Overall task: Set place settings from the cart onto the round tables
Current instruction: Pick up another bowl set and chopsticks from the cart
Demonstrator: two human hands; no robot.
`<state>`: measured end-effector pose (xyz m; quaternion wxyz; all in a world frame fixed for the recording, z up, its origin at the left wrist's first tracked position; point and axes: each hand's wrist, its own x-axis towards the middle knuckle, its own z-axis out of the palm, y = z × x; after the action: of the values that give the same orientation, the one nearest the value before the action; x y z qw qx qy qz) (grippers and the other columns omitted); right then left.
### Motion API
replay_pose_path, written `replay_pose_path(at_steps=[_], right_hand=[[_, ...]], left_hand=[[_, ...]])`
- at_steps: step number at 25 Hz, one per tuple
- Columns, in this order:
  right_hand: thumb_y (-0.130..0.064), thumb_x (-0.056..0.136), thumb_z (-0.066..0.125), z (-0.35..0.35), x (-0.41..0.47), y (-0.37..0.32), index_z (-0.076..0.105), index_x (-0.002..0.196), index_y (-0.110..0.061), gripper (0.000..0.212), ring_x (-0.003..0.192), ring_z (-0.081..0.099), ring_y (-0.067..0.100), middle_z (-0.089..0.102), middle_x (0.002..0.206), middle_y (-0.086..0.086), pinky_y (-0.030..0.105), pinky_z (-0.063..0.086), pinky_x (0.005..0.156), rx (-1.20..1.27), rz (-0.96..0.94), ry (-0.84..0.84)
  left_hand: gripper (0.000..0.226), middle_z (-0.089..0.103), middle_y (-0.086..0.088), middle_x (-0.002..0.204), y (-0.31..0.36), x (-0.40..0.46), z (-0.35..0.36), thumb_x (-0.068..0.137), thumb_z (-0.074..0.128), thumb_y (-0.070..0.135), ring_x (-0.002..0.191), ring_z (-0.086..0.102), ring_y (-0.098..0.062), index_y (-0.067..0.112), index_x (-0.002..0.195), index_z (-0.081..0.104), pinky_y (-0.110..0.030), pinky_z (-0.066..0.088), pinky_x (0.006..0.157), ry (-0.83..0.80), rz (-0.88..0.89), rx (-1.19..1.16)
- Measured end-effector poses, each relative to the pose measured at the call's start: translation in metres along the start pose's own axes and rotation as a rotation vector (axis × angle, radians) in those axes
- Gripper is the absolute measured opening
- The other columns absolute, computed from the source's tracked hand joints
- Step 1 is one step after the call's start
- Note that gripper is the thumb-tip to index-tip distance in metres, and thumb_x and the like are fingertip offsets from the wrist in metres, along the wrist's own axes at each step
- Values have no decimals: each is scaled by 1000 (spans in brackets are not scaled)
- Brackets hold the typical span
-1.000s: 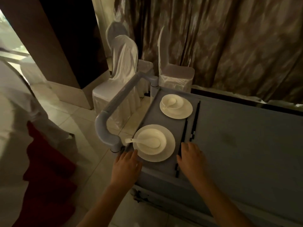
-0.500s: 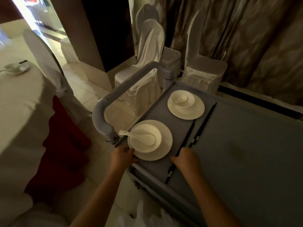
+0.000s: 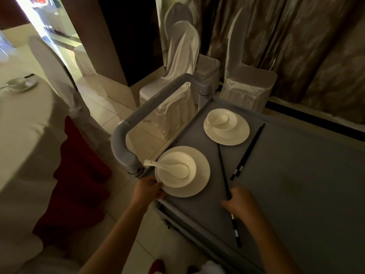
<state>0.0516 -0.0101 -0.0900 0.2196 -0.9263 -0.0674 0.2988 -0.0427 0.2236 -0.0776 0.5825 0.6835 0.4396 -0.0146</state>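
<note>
On the grey cart [image 3: 286, 194] stand two white settings. The near plate [image 3: 201, 175] carries a bowl [image 3: 177, 169] with a spoon [image 3: 152, 164] in it; my left hand [image 3: 147, 189] grips this plate's near left rim. My right hand [image 3: 240, 201] holds a pair of black chopsticks [image 3: 223, 171], lifted at an angle over the cart top. The far plate [image 3: 235, 135] holds its own bowl and spoon, and a second black pair of chopsticks [image 3: 248, 151] lies to its right.
The cart's grey handle [image 3: 138, 123] arches at its left end. A round table [image 3: 25, 119] in white cloth with a red underskirt stands at the left, with one setting [image 3: 19, 84] on it. White-covered chairs [image 3: 177, 82] stand behind the cart, before brown curtains.
My left hand has closed on the near plate's rim. My right hand has picked up the near chopsticks and swung them diagonally. The view has shifted, showing more of the round table.
</note>
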Motion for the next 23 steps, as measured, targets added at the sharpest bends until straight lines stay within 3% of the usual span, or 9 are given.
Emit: replay_pose_path(at_steps=[4, 7, 11, 15, 18, 23], right_hand=[[-12, 83, 64, -15, -17, 14, 61, 87, -17, 6, 62, 56, 9, 64, 81, 3, 19, 42, 49, 172, -92, -103], [-9, 85, 61, -25, -32, 17, 56, 77, -26, 19, 64, 59, 11, 62, 75, -3, 21, 44, 50, 212, -143, -203], [-11, 83, 62, -34, -18, -13, 59, 82, -16, 6, 71, 60, 15, 62, 77, 1, 21, 45, 57, 200, -258, -64], [-13, 83, 62, -41, 23, -51, 52, 73, -18, 15, 68, 55, 14, 54, 69, -4, 19, 38, 53, 86, -320, 40], [-18, 84, 61, -36, 52, -58, 59, 79, -2, 17, 72, 59, 25, 58, 70, 10, 27, 40, 56, 12, -309, 90], [-16, 88, 57, -28, 65, -55, 58, 79, 0, 19, 67, 57, 24, 56, 71, 16, 28, 37, 54, -21, -302, 84]], left_hand=[[15, 65, -6, 74, -2, 1, -3, 89, 56, 10, 58, 66, -14, 20, 78, 60, -19, 56, 51, -33, 4, -36], [12, 66, -6, 76, -3, 2, -4, 89, 56, 11, 62, 66, -15, 19, 82, 60, -18, 56, 52, -54, -7, -49], [12, 68, -7, 77, -6, 3, -4, 89, 57, 11, 63, 68, -16, 21, 82, 61, -20, 57, 55, -59, -3, -63], [18, 68, -7, 75, -7, 2, -4, 88, 57, 9, 53, 68, -9, 23, 79, 61, -19, 57, 52, -62, -5, -74], [14, 67, -7, 74, -4, 1, -3, 88, 57, 8, 49, 66, -7, 19, 80, 61, -17, 55, 50, -44, -19, -80], [11, 65, -4, 78, -4, 1, -2, 88, 57, 7, 58, 66, -10, 14, 92, 64, -17, 56, 53, -36, -18, -101]])
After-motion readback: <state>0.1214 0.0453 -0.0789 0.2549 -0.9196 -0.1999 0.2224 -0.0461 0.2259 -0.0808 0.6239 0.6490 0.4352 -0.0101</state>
